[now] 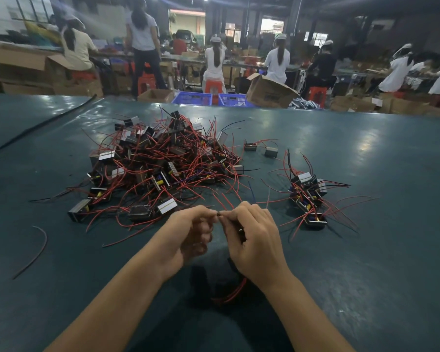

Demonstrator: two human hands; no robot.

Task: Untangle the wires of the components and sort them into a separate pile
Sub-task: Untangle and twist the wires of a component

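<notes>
Near table point(366, 262) edge: your left hand point(188, 232) and right hand point(252, 240) pinch one wire point(218, 212).
Blue crates point(192, 99): contents unclear.

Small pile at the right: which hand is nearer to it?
Right. The right hand lies left of the small pile, nearer the camera; the left hand sits farther left, beside the right one. Both pinch a wire.

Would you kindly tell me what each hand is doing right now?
Left hand: pinching a thin dark wire.
Right hand: pinching the same wire.
</notes>
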